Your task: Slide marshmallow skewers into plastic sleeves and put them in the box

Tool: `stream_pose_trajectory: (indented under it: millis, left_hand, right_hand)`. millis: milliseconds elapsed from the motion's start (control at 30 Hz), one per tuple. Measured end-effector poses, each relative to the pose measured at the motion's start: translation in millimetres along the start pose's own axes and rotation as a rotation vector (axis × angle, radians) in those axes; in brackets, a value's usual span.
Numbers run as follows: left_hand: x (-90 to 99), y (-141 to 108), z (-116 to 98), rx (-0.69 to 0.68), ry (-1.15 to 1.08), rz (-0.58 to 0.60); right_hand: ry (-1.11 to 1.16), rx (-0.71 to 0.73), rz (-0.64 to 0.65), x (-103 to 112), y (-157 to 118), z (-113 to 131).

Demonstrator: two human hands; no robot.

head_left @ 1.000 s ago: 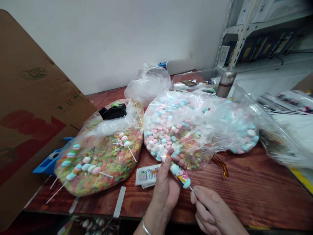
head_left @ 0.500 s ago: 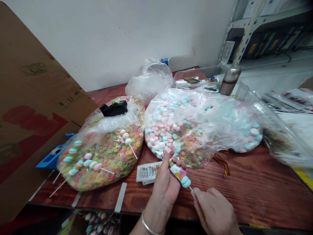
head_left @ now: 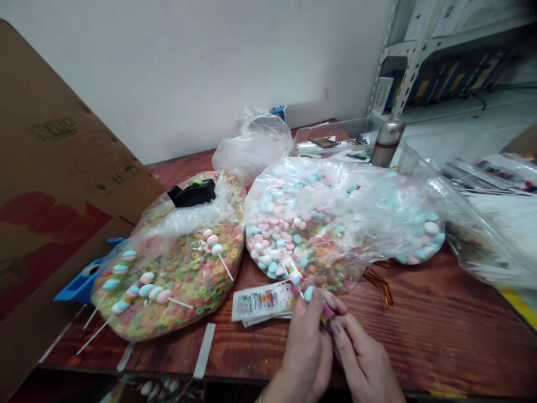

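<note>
My left hand (head_left: 304, 344) and right hand (head_left: 364, 355) are pinching a wrapped candy stick (head_left: 309, 294) between them.
From it, printed packets (head_left: 255, 303) are lying at nine o'clock, lettering unreadable; a carton (head_left: 52, 168) is standing at ten, print blurred; a marshmallow bag (head_left: 331, 210) is filling twelve.

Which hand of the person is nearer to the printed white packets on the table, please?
Left. The left hand is just right of the printed white packets; the right hand is farther to the right, beyond the left hand.
</note>
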State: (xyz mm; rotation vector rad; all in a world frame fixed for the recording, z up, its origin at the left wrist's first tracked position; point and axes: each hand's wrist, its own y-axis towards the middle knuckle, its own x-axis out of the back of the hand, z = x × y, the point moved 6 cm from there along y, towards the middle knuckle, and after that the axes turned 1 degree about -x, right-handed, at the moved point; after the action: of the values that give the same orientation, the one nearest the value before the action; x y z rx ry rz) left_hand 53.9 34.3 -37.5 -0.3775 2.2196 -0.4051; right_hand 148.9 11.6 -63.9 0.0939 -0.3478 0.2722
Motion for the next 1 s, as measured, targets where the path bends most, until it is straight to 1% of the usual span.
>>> stream_pose_trajectory:
  millis: [133,200,300,367,467,533,600,633,667,733,800,833,867,900,933,967,1000]
  left_hand:
    - [10.2,-4.2,21.0,0.015,0.106,-0.077]
    - [14.5,-3.5,27.9,0.010,0.181,-0.078]
    - [18.5,-0.4,30.7,-0.003,0.264,-0.031]
    - [19.2,0.9,30.1,0.009,0.288,0.038]
    - [18.8,-0.6,29.6,0.098,0.255,0.172]
    - [21.7,-1.9,26.3,0.131,0.230,0.192]
    - [27.6,-1.7,20.3,0.098,0.255,0.141]
    - [30.5,-1.4,18.0,0.075,0.280,0.109]
    - [33.1,-1.1,16.4,0.057,0.303,0.079]
    - [36.2,-0.5,16.1,0.044,0.344,0.044]
    - [36.3,0.3,14.8,0.021,0.428,0.041]
    - [35.3,0.6,12.3,-0.009,0.492,0.048]
    - [33.8,0.8,9.2,-0.039,0.551,0.059]
    - [31.8,0.7,6.8,-0.052,0.589,0.080]
    - [29.6,0.2,6.1,-0.032,0.589,0.116]
    - [27.2,-0.9,7.9,0.031,0.552,0.170]
    - [24.9,-2.9,11.2,0.118,0.490,0.226]
  right_hand:
    - [0.304,-0.172,-0.032,-8.9,6.2,-14.8]
    - [0.454,-0.247,-0.048,-13.0,7.9,-19.3]
    - [0.644,-0.332,-0.130,-11.9,7.9,-21.6]
    - [0.787,-0.380,-0.166,-10.7,8.1,-19.7]
    - [1.012,-0.480,-0.146,-13.6,9.0,-13.3]
    - [1.125,-0.528,-0.088,-17.5,9.1,-7.4]
    - [1.161,-0.546,0.017,-22.7,8.1,-2.5]
    - [1.134,-0.550,0.059,-24.6,6.9,-2.0]
    - [1.068,-0.539,0.070,-24.5,5.8,-3.2]
    - [0.848,-0.463,0.008,-18.4,4.7,-7.1]
    - [0.627,-0.346,-0.101,-9.1,4.1,-7.6]
    - [0.565,-0.301,-0.147,-5.6,3.6,-6.8]
    - [0.563,-0.289,-0.175,-3.9,2.9,-6.9]
    - [0.625,-0.312,-0.179,-4.4,2.2,-8.2]
    - [0.744,-0.354,-0.153,-7.2,1.7,-9.7]
    - [0.903,-0.400,-0.079,-12.8,1.5,-9.7]
    - [1.065,-0.442,0.043,-20.3,0.9,-7.5]
